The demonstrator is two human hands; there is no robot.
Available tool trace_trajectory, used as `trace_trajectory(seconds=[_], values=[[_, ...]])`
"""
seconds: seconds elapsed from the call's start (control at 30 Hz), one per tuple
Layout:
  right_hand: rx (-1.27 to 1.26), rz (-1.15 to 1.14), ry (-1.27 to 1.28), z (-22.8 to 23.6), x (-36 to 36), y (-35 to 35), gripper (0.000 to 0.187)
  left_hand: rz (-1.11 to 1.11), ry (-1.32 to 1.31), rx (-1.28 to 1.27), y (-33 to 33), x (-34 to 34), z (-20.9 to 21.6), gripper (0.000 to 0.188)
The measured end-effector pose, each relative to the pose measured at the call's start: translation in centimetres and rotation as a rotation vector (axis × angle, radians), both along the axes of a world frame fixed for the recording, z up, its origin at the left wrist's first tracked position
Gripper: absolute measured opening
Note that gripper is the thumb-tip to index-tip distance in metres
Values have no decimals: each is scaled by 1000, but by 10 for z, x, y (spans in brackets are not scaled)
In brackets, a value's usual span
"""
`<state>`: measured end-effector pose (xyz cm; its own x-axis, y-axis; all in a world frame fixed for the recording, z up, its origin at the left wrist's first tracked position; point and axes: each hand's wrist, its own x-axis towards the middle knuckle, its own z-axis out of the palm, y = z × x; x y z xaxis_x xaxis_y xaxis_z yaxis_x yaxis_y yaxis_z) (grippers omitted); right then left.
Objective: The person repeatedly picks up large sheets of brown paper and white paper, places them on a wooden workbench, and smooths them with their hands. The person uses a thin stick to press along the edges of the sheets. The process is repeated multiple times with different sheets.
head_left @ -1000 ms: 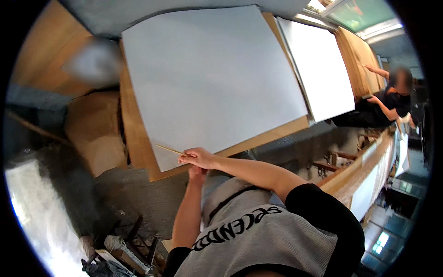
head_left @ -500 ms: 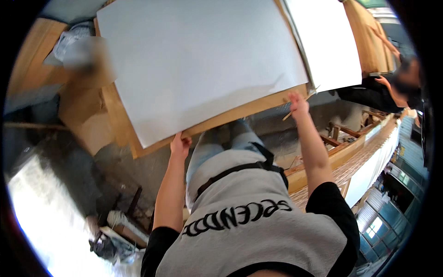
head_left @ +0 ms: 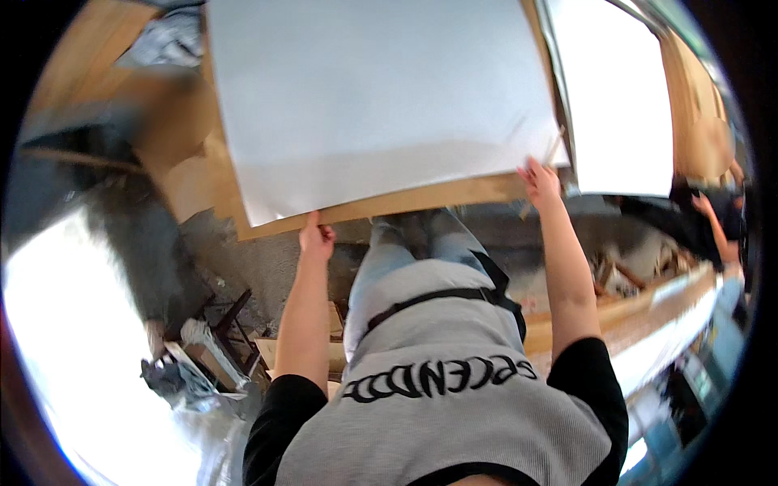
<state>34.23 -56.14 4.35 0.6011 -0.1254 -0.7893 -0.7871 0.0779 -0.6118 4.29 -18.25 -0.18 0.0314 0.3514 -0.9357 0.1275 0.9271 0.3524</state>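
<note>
Brown board [head_left: 421, 198] under white sheet [head_left: 373, 97], gripped by left hand [head_left: 316, 239] and right hand [head_left: 540, 182].

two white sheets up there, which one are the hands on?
The large sheet in the middle, lying on the brown board. The left hand and right hand hold its near edge. The narrower sheet farther right is untouched.

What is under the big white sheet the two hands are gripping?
A brown board lies under the white sheet, showing along the near and left edges beside the left hand and right hand. The sheet hides the rest.
</note>
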Motion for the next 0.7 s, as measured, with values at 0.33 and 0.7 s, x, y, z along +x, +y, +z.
trace_trajectory(seconds=[0.33, 0.7], values=[[36, 142, -358, -37, -27, -74, 18, 90, -378, 79, -1, -47, 17, 26], [-58, 135, -162, -23, -34, -85, 18, 142, -194, 213, 65, -59, 6, 25]])
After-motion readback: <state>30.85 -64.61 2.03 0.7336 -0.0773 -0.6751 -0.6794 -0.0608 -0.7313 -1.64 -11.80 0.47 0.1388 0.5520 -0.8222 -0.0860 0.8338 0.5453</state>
